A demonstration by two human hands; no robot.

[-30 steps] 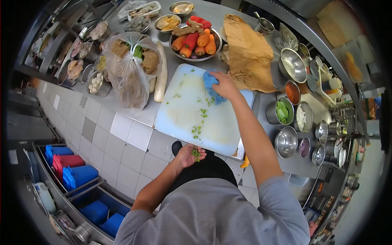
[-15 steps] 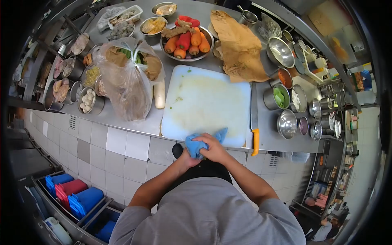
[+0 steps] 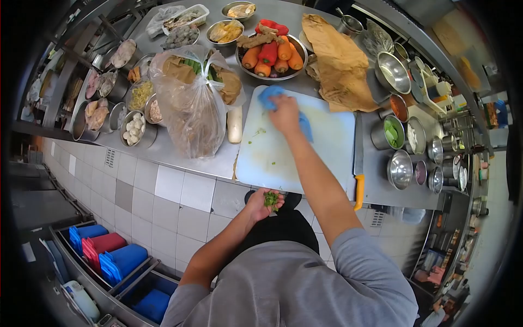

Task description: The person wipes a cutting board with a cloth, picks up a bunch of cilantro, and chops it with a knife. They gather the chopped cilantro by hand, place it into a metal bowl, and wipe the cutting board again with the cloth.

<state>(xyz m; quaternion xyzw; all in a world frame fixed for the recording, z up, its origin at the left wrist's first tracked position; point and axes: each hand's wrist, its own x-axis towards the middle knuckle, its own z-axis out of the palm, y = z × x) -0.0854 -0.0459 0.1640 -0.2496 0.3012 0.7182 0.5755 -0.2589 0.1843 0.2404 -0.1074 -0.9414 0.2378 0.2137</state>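
My right hand (image 3: 286, 113) is closed on a blue cloth (image 3: 268, 97), pressing it against the far part of the white cutting board (image 3: 321, 158). Some of the cloth trails out toward the near side of the hand. Below the board's near edge, my left hand (image 3: 257, 205) is turned palm up and cupped around chopped green leaf scraps (image 3: 271, 200). A few green bits lie on the board's left half. Along its right side rests a knife with a yellow handle (image 3: 359, 192).
A tied plastic bag (image 3: 188, 120) and a white radish (image 3: 235, 124) stand left of the board. Behind it is a bowl of carrots and red peppers (image 3: 272, 57). Brown paper (image 3: 340, 65) lies back right, with several metal bowls (image 3: 400, 169) farther right.
My right hand has carried the cloth from the near edge to the far part of the board. My left hand has parted from the cloth and now shows green scraps.
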